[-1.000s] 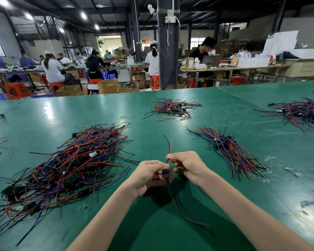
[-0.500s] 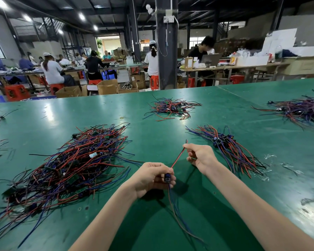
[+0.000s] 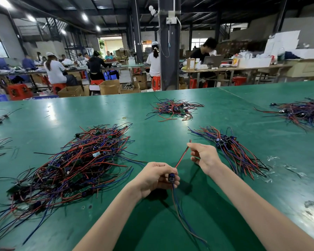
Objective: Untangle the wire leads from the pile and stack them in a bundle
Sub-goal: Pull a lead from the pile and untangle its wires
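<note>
Wire lead runs taut between both hands: left hand pinches its blue component, right hand pinches the red-black tips at one o'clock from it. Pile sprawls at nine o'clock, bundle at two, on the green table.

Head-worn, forward-down over table
</note>
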Available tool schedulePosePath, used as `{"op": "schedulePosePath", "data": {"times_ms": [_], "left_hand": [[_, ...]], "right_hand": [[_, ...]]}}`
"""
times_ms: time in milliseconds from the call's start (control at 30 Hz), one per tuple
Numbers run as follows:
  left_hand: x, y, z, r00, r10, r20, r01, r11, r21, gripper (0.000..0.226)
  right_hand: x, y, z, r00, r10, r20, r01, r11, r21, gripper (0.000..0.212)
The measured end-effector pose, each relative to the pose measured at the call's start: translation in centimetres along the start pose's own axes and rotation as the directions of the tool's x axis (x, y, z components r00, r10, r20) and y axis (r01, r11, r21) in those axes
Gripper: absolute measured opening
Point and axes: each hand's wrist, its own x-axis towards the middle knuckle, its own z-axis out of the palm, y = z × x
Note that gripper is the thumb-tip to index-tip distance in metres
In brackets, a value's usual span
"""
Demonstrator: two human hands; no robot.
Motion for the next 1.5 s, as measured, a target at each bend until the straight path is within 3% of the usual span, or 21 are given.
{"op": "schedulePosePath", "data": {"times_ms": [100,200,300,400,533,667,767,900,1200,1500], "left_hand": [[0.0,0.0,0.0,1.0,-0.002,0.007,0.002,1.0,0.013,0.015],[0.1,-0.1,0.0,1.0,-0.005,0.01,0.005,1.0,0.022,0.015],[0.1,-0.2,0.0,1.0,-0.008,0.021,0.007,0.999,0.047,0.014],[-0.1,-0.2,-0.1,0.999,-0.012,0.034,0.01,0.998,0.064,0.014],[-0.1,-0.2,-0.2,0.999,-0.012,0.036,0.009,0.998,0.069,0.012],[0.0,-0.2,-0.3,0.999,-0.021,0.026,0.019,0.997,0.073,0.012],[0.0,-0.2,-0.2,0.999,-0.025,0.027,0.022,0.997,0.08,0.011],[0.1,-0.2,-0.2,0.999,-0.028,0.026,0.026,0.996,0.081,0.014],[0.1,-0.2,-0.3,0.999,-0.026,0.026,0.024,0.997,0.067,0.015],[-0.2,-0.1,-0.1,0.999,-0.021,0.03,0.019,0.998,0.065,0.014]], "right_hand": [[0.0,-0.1,-0.1,0.999,-0.043,0.021,0.044,0.997,-0.063,0.014],[-0.2,-0.2,-0.3,0.983,-0.175,0.054,0.182,0.962,-0.203,0.012],[-0.4,-0.1,-0.5,0.926,-0.345,0.151,0.377,0.853,-0.361,0.007],[-0.5,-0.1,-0.6,0.893,-0.39,0.226,0.45,0.796,-0.405,0.004],[-0.6,-0.4,-0.5,0.925,-0.329,0.19,0.374,0.878,-0.3,0.01],[-0.8,-1.3,-0.1,0.988,-0.099,0.117,0.101,0.995,-0.01,0.014],[-0.9,-1.9,-0.1,0.993,0.047,0.11,-0.062,0.989,0.134,0.016],[-1.3,-2.2,0.2,0.979,0.137,0.149,-0.17,0.955,0.244,0.02],[-1.3,-2.1,0.0,0.963,0.222,0.152,-0.255,0.934,0.252,0.019],[-1.3,-2.1,0.2,0.992,0.1,0.075,-0.109,0.986,0.126,0.02]]}}
